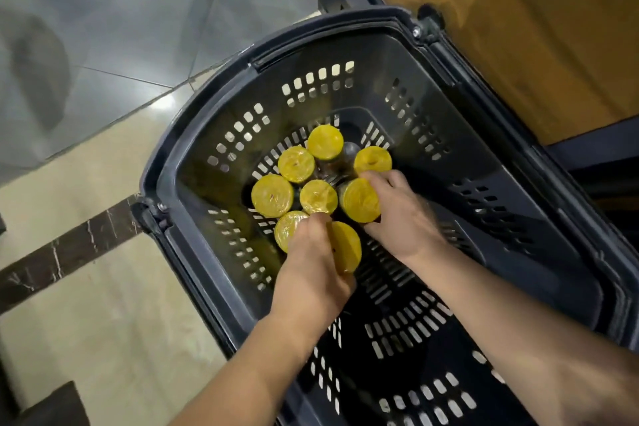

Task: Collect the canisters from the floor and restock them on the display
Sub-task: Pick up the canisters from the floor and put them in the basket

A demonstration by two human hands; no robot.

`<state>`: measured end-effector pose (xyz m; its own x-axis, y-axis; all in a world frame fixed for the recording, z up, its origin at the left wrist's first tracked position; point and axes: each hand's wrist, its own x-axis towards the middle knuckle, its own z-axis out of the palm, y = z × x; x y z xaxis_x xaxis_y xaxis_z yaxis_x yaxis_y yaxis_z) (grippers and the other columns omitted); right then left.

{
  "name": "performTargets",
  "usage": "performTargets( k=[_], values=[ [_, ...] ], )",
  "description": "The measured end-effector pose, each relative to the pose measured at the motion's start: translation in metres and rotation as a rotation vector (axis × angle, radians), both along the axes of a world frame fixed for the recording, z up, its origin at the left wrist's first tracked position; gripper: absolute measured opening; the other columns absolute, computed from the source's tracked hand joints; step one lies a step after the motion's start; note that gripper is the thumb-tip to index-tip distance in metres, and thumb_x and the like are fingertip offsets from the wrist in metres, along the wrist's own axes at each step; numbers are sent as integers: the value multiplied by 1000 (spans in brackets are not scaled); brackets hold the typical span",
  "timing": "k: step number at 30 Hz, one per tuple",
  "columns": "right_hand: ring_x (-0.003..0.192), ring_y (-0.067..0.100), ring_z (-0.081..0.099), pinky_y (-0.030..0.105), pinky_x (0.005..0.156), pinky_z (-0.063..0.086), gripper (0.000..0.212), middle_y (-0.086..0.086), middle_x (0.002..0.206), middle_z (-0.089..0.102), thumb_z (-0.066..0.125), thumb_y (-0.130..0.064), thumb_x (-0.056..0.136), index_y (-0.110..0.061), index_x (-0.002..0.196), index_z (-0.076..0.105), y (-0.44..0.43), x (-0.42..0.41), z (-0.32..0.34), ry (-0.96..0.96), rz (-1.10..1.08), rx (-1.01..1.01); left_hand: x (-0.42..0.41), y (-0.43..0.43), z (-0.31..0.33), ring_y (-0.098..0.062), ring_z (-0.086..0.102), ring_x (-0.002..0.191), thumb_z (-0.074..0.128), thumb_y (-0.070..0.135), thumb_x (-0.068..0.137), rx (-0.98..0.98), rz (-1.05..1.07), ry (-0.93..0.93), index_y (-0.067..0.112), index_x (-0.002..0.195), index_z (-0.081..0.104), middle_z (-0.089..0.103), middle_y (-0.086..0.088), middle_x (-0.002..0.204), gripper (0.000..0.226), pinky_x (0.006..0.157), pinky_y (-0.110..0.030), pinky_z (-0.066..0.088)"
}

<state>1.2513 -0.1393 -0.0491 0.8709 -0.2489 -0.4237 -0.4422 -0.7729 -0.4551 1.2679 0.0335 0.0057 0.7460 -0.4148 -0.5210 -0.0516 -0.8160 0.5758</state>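
Several canisters with yellow lids stand clustered upright in a dark slotted shopping basket (207,135). My left hand (313,264) is down inside the basket and grips a yellow-lidded canister (345,247) at the near edge of the cluster, beside another canister (287,228). My right hand (397,214) grips the neighbouring canister (359,199) on the right side, with fingers curled round its body. Other canisters (272,195) (325,142) stand untouched further back. Their bodies are mostly hidden below the lids.
The basket stands on a beige and grey tiled floor (86,287) with a dark marble strip (65,249). A brown cardboard box (518,28) lies close to the basket's far right side. The near half of the basket holds no canisters.
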Motion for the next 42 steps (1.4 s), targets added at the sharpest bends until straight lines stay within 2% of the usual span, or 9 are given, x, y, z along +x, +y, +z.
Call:
performTargets(
  k=[4,7,16,20,23,27,31,35,42],
  values=[
    [96,37,65,45,77,56,81,2,139,36,80,-11,80,-34,144,37,5,3,-20,10,-4,-70,-1,-4,-12,-21,41,124,82,22,74,34,-56,-36,15,141,32,38,-1,132,83,102,-32,43],
    [93,40,66,46,74,56,78,5,138,37,78,-9,79,-33,142,38,5,8,-35,14,23,-96,-1,-7,-20,-27,43,119,79,18,73,55,-70,-44,15,133,34,39,-1,129,75,89,-43,50],
    [99,37,64,45,77,52,91,11,136,38,76,-20,85,-39,157,23,10,11,-68,48,67,-257,-3,-13,-32,-27,46,111,72,10,73,95,-74,-87,18,119,37,40,1,120,58,66,-44,52],
    [115,34,59,45,92,44,98,11,132,48,71,-31,93,-43,160,1,-3,18,-61,112,171,-276,-3,-17,-35,-25,45,119,79,17,76,175,-101,-91,19,128,34,37,2,127,69,69,-39,50],
    [108,32,62,41,85,44,97,9,127,51,64,-25,98,-44,159,-9,-19,16,-43,145,263,-280,-2,-20,-37,-25,44,121,79,20,78,237,-144,-132,18,130,34,36,0,129,69,68,-34,45],
    [99,31,61,36,73,39,86,6,123,48,57,-23,100,-44,159,-1,-43,3,-8,162,239,-193,2,-28,-44,-26,41,124,79,27,80,361,-247,-122,15,132,32,35,-4,133,71,80,-35,48],
    [87,28,60,44,74,53,78,-2,106,47,57,-28,98,-46,158,11,-55,-18,21,63,131,-98,0,-28,-56,-29,42,124,78,34,84,501,-482,-169,17,145,24,34,-8,137,84,92,-38,48],
    [81,22,59,42,69,54,77,-4,103,48,57,-29,98,-44,159,12,-54,-34,39,-3,115,-79,-5,-29,-62,-33,37,131,74,19,82,649,-682,-154,22,147,25,33,-11,141,81,104,-46,38],
    [84,19,58,39,72,51,74,-8,107,48,57,-31,99,-43,159,15,-38,-50,48,-11,62,-4,-11,-30,-74,-32,33,128,66,25,85,848,-920,-233,22,137,31,35,-13,134,63,106,-50,33]
  ],
)
